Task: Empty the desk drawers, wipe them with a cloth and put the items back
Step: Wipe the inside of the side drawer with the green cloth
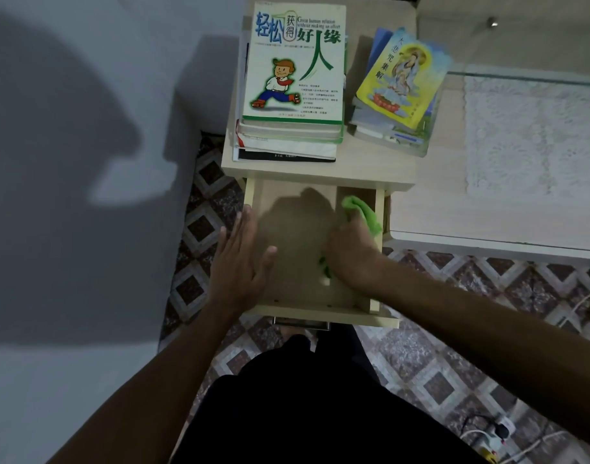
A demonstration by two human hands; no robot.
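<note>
right hand (350, 259) pressing green cloth (363, 212), open drawer (297, 236)

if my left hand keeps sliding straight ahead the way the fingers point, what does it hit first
Probably the front edge of the pale wooden cabinet top, above the back of the open drawer. The left hand lies flat along the drawer's left wall, fingers pointing at it; height is hard to judge.

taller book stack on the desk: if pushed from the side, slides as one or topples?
The book stack probably shears rather than slides whole: its books differ in size and their edges sit unaligned. The top cover looks glossy, so it may slip first. Likely heavy to lift together.
</note>
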